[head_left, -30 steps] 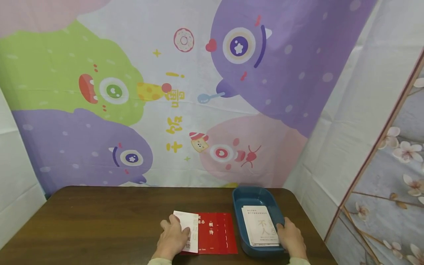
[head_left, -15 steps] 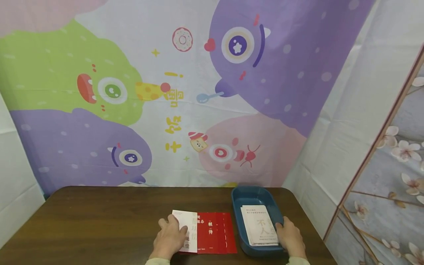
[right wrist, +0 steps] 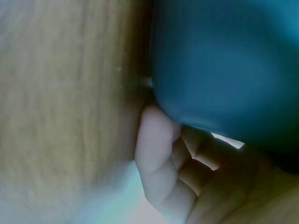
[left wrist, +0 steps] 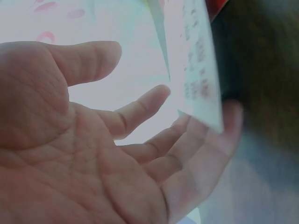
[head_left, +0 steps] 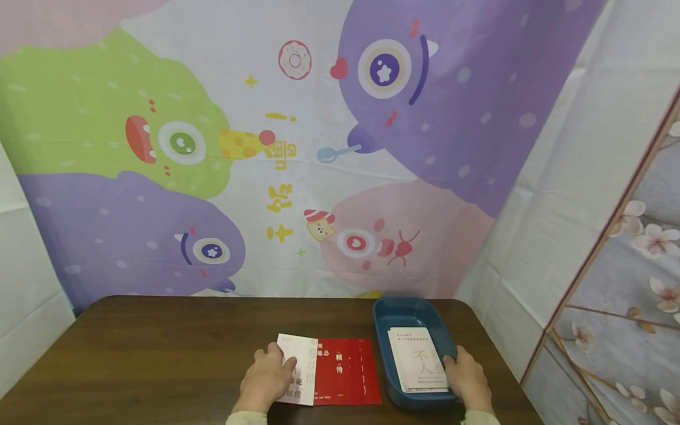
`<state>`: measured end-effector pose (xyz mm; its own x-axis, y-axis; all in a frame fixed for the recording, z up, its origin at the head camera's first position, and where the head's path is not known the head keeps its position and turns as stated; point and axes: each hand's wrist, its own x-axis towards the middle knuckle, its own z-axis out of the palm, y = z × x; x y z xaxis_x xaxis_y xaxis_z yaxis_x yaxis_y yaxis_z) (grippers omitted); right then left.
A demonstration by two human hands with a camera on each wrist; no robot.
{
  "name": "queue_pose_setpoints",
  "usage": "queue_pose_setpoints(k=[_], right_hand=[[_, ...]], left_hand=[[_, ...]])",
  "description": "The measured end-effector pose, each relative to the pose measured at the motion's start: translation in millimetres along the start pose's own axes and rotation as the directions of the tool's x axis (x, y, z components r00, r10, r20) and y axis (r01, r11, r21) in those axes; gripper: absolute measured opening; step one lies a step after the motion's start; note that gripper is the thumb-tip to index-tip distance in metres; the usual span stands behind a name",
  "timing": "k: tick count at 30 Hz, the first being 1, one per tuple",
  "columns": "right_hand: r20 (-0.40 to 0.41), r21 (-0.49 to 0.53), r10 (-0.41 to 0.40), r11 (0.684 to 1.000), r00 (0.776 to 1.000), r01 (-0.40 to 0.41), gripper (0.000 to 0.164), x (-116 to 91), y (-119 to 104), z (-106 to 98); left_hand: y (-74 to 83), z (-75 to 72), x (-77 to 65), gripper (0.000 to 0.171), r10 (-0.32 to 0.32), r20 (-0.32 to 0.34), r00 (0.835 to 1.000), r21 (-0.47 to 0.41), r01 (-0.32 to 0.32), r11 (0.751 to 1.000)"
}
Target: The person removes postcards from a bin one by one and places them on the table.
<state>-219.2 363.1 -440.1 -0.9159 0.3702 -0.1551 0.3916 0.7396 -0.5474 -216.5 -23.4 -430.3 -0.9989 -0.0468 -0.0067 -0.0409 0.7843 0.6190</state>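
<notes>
My left hand (head_left: 261,378) lies over the left part of a white printed card (head_left: 304,354), with its fingertips near the card's upper left. In the left wrist view its fingers are loosely spread at the edge of the white card (left wrist: 195,70), and the thumb stands apart from it. A red printed sheet (head_left: 340,386) with fold lines lies just right of the card, which overlaps it. My right hand (head_left: 468,381) grips the near right rim of a blue tray (head_left: 409,313). In the right wrist view, bent fingers (right wrist: 156,140) reach against the tray's outer side.
A stack of white printed cards or booklets (head_left: 417,360) lies inside the tray. The brown wooden table (head_left: 175,354) extends to the left. Behind it hangs a cartoon-patterned cloth (head_left: 297,177), and a flower-patterned panel (head_left: 627,330) stands at the right.
My left hand has shifted slightly left and down, and more of the white card's print shows beside it. The right hand has stayed on the tray rim.
</notes>
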Motion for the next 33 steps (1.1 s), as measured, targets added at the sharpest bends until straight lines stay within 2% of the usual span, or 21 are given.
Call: queue_pose_setpoints(k=[6,13,25,33], right_hand=[[-0.013,0.001,-0.002,1.0,1.0,0.002,0.054,-1,-1,1],[-0.008,0.0,-0.006,1.0,1.0,0.006,0.055,-1,0,1],[-0.013,0.0,0.0,1.0,1.0,0.0,0.053,-1,0,0],[-0.021,0.0,-0.004,1.0,1.0,0.004,0.059,-2,-1,2]], left_hand=[[2.9,-2.6,-1.9,0.045,0.012,0.003,1.0,0.006,-0.012,1.0],[6.3,-6.6,-4.1,0.054,-0.002,0.018,1.0,0.028,0.001,1.0],[7.6,-8.4,-6.0,0.056,-0.011,0.065,0.998,0.042,0.009,0.999],[11.0,-8.5,-8.6,0.055,0.002,0.098,0.995,0.077,-0.01,0.997]])
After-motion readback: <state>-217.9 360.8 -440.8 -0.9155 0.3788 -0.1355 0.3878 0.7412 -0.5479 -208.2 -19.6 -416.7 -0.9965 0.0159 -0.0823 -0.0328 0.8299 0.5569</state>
